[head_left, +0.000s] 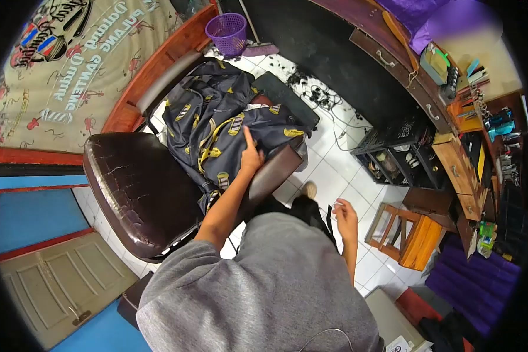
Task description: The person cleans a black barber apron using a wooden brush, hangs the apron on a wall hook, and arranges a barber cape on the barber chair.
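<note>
A dark barber cape [208,111] with yellow and striped-pole prints lies bunched across the seat of a brown barber chair [138,193]. My left hand [252,157] is over the cape's near edge, beside the padded armrest [276,173]. Its index finger points forward; the other fingers are partly hidden, and I see nothing held. By my right side, my right hand [346,218] has its fingers bent. A small white spot shows at the fingertips and a thin dark strip hangs close by; what these are is unclear.
Cut hair [317,97] and a cable lie on the white tiles. A purple basket [226,34] and broom [260,49] stand at the back. To the right are a black rack [396,158], a wooden stool [413,237] and a counter with tools. A door [64,287] is lower left.
</note>
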